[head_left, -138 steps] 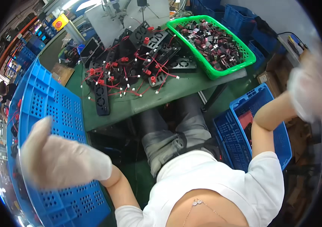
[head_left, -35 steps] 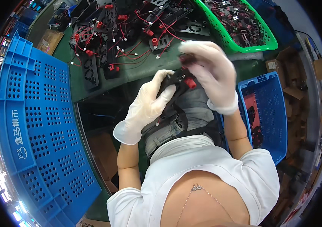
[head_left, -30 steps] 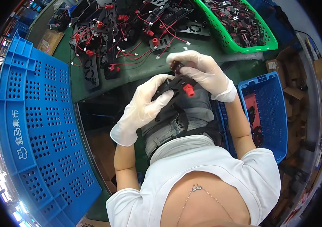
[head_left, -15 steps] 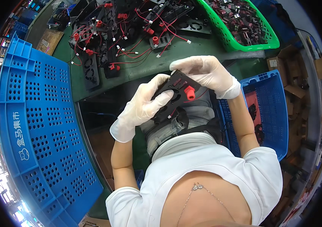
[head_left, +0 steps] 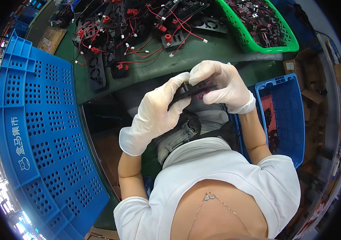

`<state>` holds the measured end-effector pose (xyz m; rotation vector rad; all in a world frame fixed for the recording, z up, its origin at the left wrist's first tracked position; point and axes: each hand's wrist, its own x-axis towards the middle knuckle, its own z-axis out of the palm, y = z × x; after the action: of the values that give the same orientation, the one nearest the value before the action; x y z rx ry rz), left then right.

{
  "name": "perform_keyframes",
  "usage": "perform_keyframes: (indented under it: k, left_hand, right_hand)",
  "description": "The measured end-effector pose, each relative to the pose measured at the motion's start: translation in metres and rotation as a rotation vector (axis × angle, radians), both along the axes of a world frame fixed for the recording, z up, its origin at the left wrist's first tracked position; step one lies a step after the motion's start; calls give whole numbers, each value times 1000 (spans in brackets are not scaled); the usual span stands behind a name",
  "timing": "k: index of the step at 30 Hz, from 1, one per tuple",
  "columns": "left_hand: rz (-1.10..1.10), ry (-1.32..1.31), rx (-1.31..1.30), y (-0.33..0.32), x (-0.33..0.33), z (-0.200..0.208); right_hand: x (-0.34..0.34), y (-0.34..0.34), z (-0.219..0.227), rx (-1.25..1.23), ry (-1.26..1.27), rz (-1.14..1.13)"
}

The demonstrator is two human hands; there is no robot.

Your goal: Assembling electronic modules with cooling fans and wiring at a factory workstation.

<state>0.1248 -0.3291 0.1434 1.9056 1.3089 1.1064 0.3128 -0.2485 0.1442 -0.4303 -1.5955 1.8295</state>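
Between my two gloved hands is a black panel, held above my lap and tipped so that it shows nearly edge-on. My left hand grips its left end with the thumb below and fingers on top. The fingers and thumb of my right hand close round its right end. A little reddish colour shows beside the right thumb; the panel's cutouts and red part are mostly hidden. Beyond my hands, similar black panels with red fittings and red wires lie heaped on the green table.
A large blue perforated crate stands at the left. At the far right a green basket is full of small dark and reddish parts. A blue crate with black pieces inside sits right of my lap, near cardboard boxes.
The panel has been tipped from showing its flat face with the red fitting to nearly edge-on. My right thumb has come round under its right end, and my left hand has turned with it.
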Motion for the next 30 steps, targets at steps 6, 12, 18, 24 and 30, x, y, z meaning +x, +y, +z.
perform_keyframes:
  k: [6,12,18,24,30]
  left_hand:
    - [6,0,108,1,3,-4]
    - [-65,-399,64,-5,9,-14]
    - [143,-681,65,-6,6,-44]
    - [271,-1093,-59,-18,-26,-69]
    - [509,-1270,-247,-14,-32,-34]
  right_hand:
    - [-3,6,9,92,-6,4]
    - [-18,9,20,83,-57,32]
    - [-59,54,82,1192,-42,-354]
    - [-121,181,210,1631,-405,-560]
    - [-253,380,233,666,218,-972]
